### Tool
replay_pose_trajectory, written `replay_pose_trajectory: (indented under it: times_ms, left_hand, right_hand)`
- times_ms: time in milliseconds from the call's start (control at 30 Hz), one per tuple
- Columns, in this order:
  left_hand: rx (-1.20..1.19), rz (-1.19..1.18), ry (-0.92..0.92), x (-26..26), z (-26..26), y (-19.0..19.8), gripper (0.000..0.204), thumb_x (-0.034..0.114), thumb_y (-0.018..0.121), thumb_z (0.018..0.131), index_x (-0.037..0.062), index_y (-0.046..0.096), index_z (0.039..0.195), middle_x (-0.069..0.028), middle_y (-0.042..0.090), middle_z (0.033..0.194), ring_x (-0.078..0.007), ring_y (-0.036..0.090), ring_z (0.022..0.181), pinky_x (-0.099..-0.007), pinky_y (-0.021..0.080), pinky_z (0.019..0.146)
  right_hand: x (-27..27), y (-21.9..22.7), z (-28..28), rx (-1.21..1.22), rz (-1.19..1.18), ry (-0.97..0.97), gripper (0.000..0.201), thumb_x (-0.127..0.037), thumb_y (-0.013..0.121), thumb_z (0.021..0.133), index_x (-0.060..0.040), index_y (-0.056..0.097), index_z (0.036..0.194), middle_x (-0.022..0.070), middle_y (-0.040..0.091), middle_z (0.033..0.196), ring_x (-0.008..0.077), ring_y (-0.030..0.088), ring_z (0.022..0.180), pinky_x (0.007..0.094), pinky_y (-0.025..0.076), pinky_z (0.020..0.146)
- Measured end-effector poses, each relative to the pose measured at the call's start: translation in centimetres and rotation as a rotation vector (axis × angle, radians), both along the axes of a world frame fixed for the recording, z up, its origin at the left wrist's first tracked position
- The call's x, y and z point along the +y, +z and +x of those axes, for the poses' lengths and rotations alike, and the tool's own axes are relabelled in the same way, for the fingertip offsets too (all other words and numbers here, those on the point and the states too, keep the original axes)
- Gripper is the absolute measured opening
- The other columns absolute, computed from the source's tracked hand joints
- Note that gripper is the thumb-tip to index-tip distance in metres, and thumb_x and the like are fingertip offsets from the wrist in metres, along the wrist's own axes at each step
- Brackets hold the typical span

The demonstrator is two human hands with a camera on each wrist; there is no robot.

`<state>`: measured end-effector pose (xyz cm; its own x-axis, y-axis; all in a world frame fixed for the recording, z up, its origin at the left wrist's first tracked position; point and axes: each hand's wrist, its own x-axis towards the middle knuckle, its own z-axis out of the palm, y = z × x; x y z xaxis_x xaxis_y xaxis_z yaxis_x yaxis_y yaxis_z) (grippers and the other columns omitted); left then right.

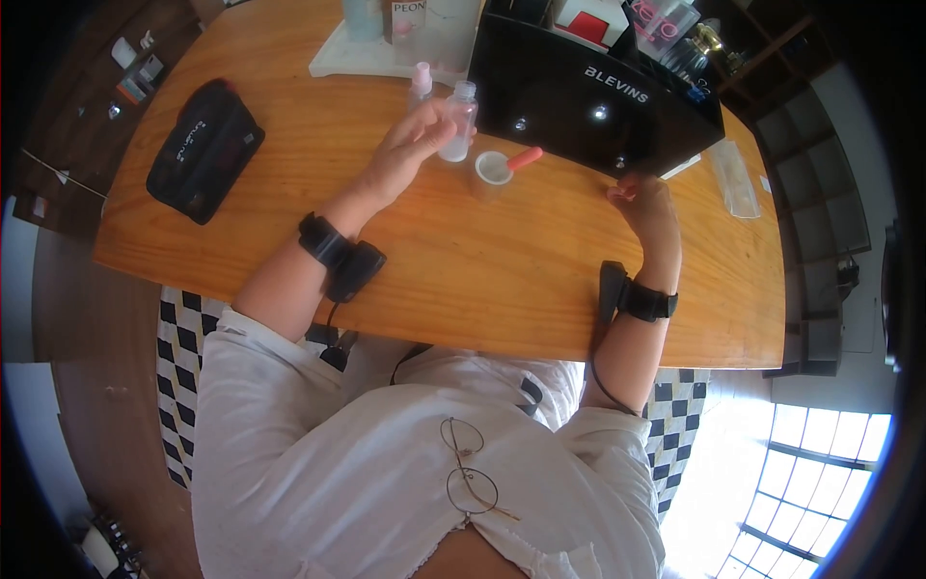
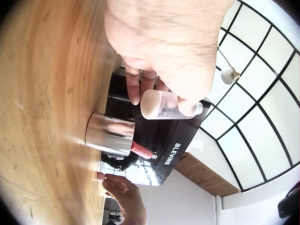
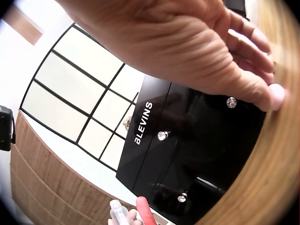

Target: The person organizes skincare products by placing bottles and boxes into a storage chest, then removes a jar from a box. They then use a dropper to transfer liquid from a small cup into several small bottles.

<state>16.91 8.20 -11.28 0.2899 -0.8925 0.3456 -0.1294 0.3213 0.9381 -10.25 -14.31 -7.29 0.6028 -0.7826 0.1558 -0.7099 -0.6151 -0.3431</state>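
My left hand (image 1: 410,145) holds a clear uncapped bottle (image 1: 460,125) upright, with pale content low inside; the left wrist view shows the bottle (image 2: 164,105) between thumb and fingers. A shiny metal cup (image 2: 105,133) stands on the table near it, with a red stick-like piece (image 1: 525,159) leaning out over its rim. My right hand (image 1: 651,217) is low at the black box's front, fingers curled, and pinches a small pink cap (image 3: 277,96) at the tabletop. Part of the cap is hidden by the thumb.
A black BLEVINS box (image 1: 579,92) with clear knobs stands behind the cup. A pink-capped bottle (image 1: 421,85) is behind my left hand, near a white tray (image 1: 338,58). A black pouch (image 1: 205,152) lies at left, a clear plastic packet (image 1: 735,180) at right.
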Motion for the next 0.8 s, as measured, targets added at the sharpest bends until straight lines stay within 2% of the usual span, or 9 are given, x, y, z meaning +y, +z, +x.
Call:
replay_pose_trajectory:
  times_ms: [67,167,267,367,500,600,800]
  left_hand:
    - [-0.015,-0.01,0.004,-0.1,0.1,0.0,0.05,0.043,0.049,0.104,0.0066,0.051,0.138,-0.0068,0.063,0.118,-0.0168,0.059,0.113,-0.035,0.042,0.104]
    - [-0.017,0.005,0.023,0.0,0.0,0.0,0.05,0.043,0.05,0.103,0.0068,0.051,0.138,-0.007,0.063,0.119,-0.0169,0.059,0.114,-0.0354,0.041,0.105]
    - [-0.007,0.017,0.063,0.0,-0.1,0.1,0.05,0.042,0.05,0.103,0.0069,0.051,0.138,-0.007,0.063,0.12,-0.0167,0.059,0.114,-0.0351,0.04,0.105]
    - [0.013,0.002,0.079,0.1,-0.1,-0.1,0.049,0.041,0.051,0.104,0.0068,0.051,0.138,-0.0069,0.063,0.12,-0.016,0.058,0.115,-0.0343,0.04,0.106]
    - [0.036,0.015,0.081,-0.1,0.2,-0.5,0.046,0.04,0.051,0.104,0.0077,0.052,0.137,-0.0055,0.063,0.121,-0.0146,0.057,0.116,-0.033,0.039,0.105]
    - [0.04,0.05,0.08,0.1,0.0,-0.4,0.044,0.039,0.051,0.104,0.0081,0.053,0.136,-0.004,0.063,0.121,-0.0142,0.055,0.117,-0.0325,0.038,0.105]
    - [0.076,0.108,0.075,0.3,-0.9,0.3,0.041,0.036,0.052,0.104,0.0076,0.053,0.134,-0.0038,0.062,0.122,-0.0156,0.055,0.118,-0.0328,0.037,0.105]
  right_hand:
    - [-0.7,-0.3,0.5,-0.06,-0.021,0.03,0.023,-0.016,0.079,0.08,-0.0036,0.072,0.097,0.0124,0.073,0.089,0.0284,0.071,0.084,0.0375,0.054,0.073]
    - [1.9,1.4,2.4,-0.386,0.042,0.196,0.021,-0.014,0.077,0.083,-0.0019,0.072,0.099,0.01,0.072,0.085,0.0198,0.069,0.076,0.0306,0.053,0.069]
    - [4.5,1.5,4.1,-0.537,0.112,0.383,0.02,-0.011,0.075,0.086,-0.0022,0.071,0.103,0.0062,0.07,0.082,0.0112,0.064,0.072,0.0252,0.051,0.066]
    - [6.3,0.8,5.2,-0.536,0.206,0.466,0.022,-0.01,0.074,0.088,-0.0026,0.07,0.108,0.0033,0.07,0.082,0.0086,0.063,0.073,0.0235,0.05,0.066]
    - [7.8,0.8,6.1,-0.59,0.28,0.52,0.02,-0.007,0.073,0.088,0.0001,0.069,0.107,0.0042,0.073,0.089,0.0091,0.066,0.076,0.023,0.051,0.067]
    - [8.2,0.9,6.3,-0.589,0.245,0.525,0.017,-0.006,0.072,0.088,0.0004,0.07,0.104,0.0049,0.074,0.09,0.0097,0.066,0.076,0.023,0.051,0.067]
    - [9.0,1.1,6.2,-0.549,0.288,0.544,0.017,-0.003,0.075,0.084,-0.0005,0.069,0.101,0.0039,0.072,0.087,0.0107,0.065,0.074,0.0227,0.051,0.068]
